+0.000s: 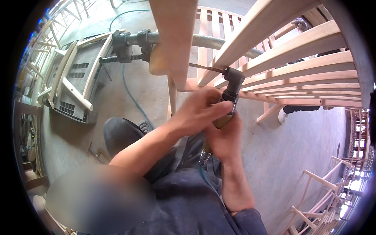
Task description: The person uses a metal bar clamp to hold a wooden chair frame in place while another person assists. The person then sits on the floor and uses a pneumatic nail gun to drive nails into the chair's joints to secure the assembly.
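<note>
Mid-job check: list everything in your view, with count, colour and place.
Angle drill: one, dark head, olive body, in both hands
Drill bit: one, brownish, in the drill head, pointing left
Broad wooden piece: one, pale, top centre
Slatted frame: one, pale wood, upper right
Clamp: one, grey metal, upper left of centre
Hose: count unclear, teal, on the floor and at the drill's lower end
Slotted platform: one, dark grey, left, bearing wooden parts
Wooden frames: several, pale, lower right
Co-worker's shoe: one, white, right of centre
Left hand: one, bare, at the drill's upper body
Right hand: one, bare, lower on the drill
</note>
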The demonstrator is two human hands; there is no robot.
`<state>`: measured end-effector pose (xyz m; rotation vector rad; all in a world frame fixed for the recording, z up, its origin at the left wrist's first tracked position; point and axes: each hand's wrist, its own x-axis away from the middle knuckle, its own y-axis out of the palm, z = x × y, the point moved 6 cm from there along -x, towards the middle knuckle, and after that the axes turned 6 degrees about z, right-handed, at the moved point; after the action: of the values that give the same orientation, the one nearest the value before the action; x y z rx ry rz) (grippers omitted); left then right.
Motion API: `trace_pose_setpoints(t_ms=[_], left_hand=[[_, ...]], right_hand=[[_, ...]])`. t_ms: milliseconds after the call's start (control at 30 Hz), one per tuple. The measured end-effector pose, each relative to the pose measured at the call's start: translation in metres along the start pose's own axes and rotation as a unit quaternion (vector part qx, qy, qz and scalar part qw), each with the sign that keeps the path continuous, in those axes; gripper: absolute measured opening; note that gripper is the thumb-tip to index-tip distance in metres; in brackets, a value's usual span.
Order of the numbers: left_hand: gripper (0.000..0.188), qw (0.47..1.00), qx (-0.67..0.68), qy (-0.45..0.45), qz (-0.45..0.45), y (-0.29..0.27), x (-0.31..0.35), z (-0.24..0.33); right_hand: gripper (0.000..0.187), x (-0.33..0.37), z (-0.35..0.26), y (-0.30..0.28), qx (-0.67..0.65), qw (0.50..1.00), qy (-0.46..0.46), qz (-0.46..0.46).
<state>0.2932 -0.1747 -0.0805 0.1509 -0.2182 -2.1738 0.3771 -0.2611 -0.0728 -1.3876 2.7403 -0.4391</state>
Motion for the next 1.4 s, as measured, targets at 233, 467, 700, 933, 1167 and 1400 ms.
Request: trace_pose_setpoints(t_ms=[233,467,700,933,1167,1400], left_hand=[[0.025,0.976,-0.114,-0.054,0.176,-0.087,0.022,0.002],[0.034,0.903,0.378,-0.048,0.201,-0.011,-0.009,0.013],[0.034,0.921,0.321,0.012,0.221,-0.014,-0.017,0.006],[0.037,0.928,0.268,0.038,0.258,-0.014,-0.018,0.009],[0.043,0.944,0.187,0.102,0.252,-0.020,-0.022,0.004],[0.045,0.940,0.163,0.122,0.275,-0.016,-0.022,0.005]], right_hand=[[0.029,0.001,0.008,0.001,0.007,0.999,0.041,0.020],[0.030,0.001,0.003,0.000,-0.006,1.000,0.011,0.003],[0.031,0.012,0.011,0.002,0.036,0.997,0.061,-0.015],[0.032,0.002,-0.003,-0.003,0.063,0.997,0.044,-0.017],[0.031,0.003,0.000,-0.003,0.053,0.998,0.030,-0.014],[0.028,0.000,0.002,-0.002,0.061,0.997,0.045,-0.028]])
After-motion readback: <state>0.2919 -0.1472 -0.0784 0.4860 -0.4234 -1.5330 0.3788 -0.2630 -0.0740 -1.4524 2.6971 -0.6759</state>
